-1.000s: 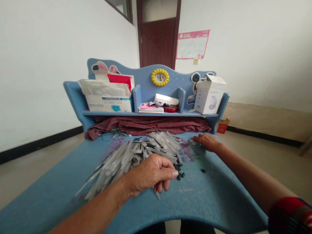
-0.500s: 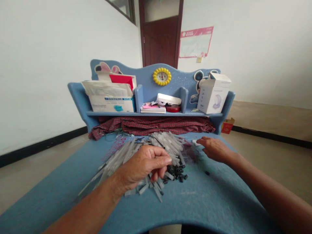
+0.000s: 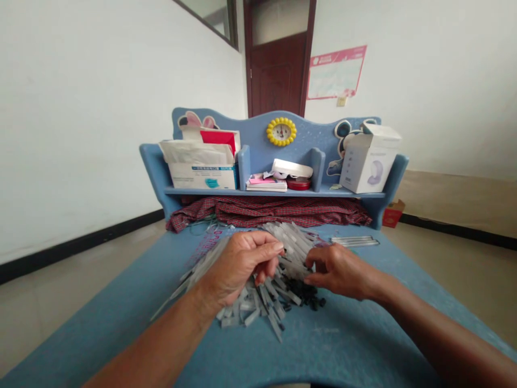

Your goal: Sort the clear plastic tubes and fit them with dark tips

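My left hand (image 3: pixel 252 262) is closed in a pinch above the middle of the pile; a dark speck shows at its fingertips, too small to name. Below and around it lie many clear plastic tubes (image 3: pixel 293 237), with shorter clear pieces (image 3: pixel 252 317) on the near side. My right hand (image 3: pixel 337 272) hovers at the pile's right side, thumb and fingers apart, reaching toward small black caps or sleeves (image 3: pixel 313 296). Nothing can be seen between its fingers. Thin pen-like rods (image 3: pixel 355 241) lie side by side behind the right hand.
A blue desk (image 3: pixel 343 339) bears the pile. Behind it runs a rumpled red plaid cloth (image 3: pixel 266 212) under a blue shelf (image 3: pixel 258 191). The shelf holds a mask box (image 3: pixel 202 175), a white carton (image 3: pixel 369 161), booklets (image 3: pixel 266 186) and a red round tin (image 3: pixel 299 185).
My right hand has moved left and nearer, from the desk's far right to the black pieces, uncovering the rods. My left hand keeps its pinch. The whole view has shifted slightly.
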Available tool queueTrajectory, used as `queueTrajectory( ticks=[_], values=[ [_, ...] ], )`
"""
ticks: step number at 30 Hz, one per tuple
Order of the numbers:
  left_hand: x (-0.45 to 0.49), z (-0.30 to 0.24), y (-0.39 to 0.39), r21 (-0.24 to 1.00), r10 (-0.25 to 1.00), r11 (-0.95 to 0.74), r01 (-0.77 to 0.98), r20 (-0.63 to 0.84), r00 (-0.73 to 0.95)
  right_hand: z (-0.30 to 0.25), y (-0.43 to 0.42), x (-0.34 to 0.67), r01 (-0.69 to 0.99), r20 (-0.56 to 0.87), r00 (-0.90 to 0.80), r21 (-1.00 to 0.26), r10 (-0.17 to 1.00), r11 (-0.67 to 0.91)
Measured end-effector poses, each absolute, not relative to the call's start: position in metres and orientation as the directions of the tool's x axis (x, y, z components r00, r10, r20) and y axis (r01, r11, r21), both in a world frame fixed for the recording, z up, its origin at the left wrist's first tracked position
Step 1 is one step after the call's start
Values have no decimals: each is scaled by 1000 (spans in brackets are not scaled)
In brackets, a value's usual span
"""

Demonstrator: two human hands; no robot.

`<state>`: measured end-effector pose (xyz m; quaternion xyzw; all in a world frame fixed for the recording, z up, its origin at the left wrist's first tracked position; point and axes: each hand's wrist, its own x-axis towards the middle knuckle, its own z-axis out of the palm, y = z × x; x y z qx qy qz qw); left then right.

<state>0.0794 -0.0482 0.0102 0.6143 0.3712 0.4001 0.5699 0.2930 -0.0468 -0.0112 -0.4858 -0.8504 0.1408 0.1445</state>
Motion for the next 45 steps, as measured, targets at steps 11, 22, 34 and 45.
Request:
queueTrajectory(
  ticks=[11, 22, 34, 45],
  values=[
    [78, 10, -48, 997, 931, -78, 23, 65, 358, -31, -49, 292, 797, 195, -441, -363, 876, 482],
    [78, 7, -46, 990, 939, -115, 81, 82, 334, -39, -52, 301, 403, 93, -365, -881, 926, 247],
    [79, 4, -43, 972, 973, -92, 217, 42, 226, -52, -50, 298, 170, 90, -347, -973, 933, 157],
    [90, 2, -50, 997, 946, 79, 11, -78, 315, -48, -61, 288, 76, 135, -359, -982, 923, 174]
  ],
)
